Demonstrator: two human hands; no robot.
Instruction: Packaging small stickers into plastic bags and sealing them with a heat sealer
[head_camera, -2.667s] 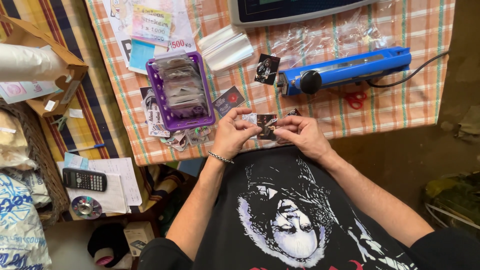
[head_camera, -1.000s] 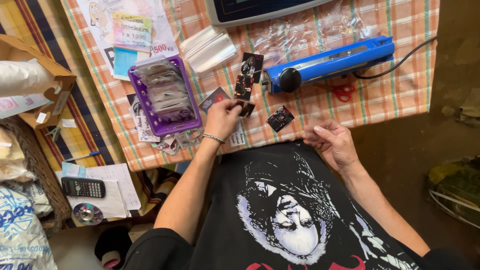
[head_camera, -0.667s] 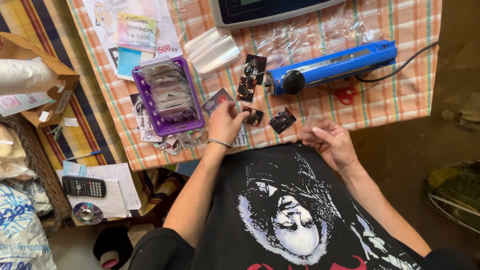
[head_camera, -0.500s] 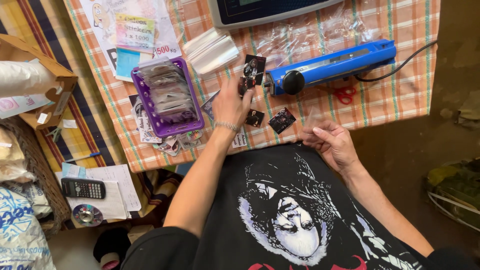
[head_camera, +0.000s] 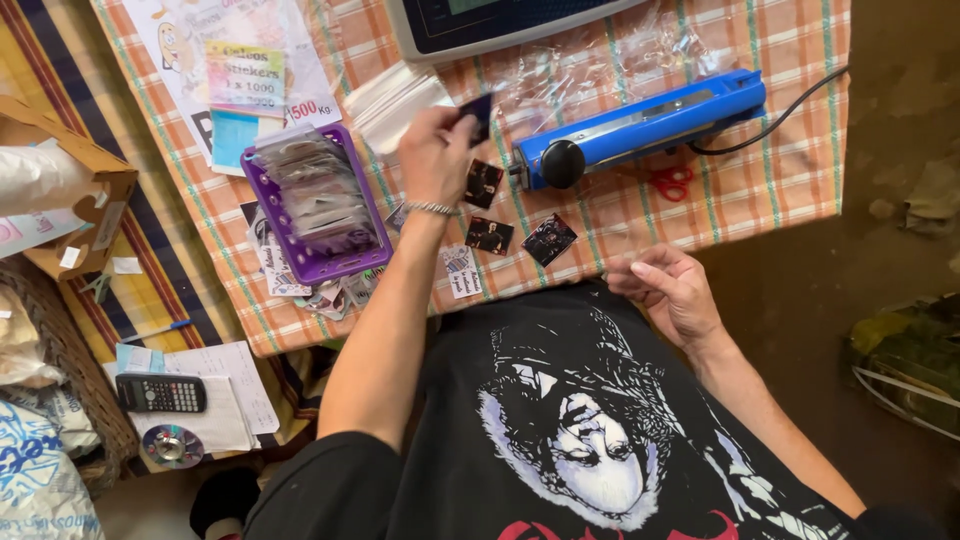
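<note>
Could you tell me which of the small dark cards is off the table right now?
The dark card pinched in the left hand, raised near the blue sealer; the other three cards lie flat on the checked cloth.

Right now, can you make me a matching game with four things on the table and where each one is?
Things:
1. purple tray
2. blue sealing machine
3. red scissors
4. small dark card

Places:
A. pinched in the left hand, raised over the cloth
B. on the checked cloth just below the blue machine
C. left of the raised arm, filled with clear packets
D. lying across the cloth with a black knob at its left end and a black cord at its right end

Pairs: 1-C, 2-D, 3-B, 4-A
</note>
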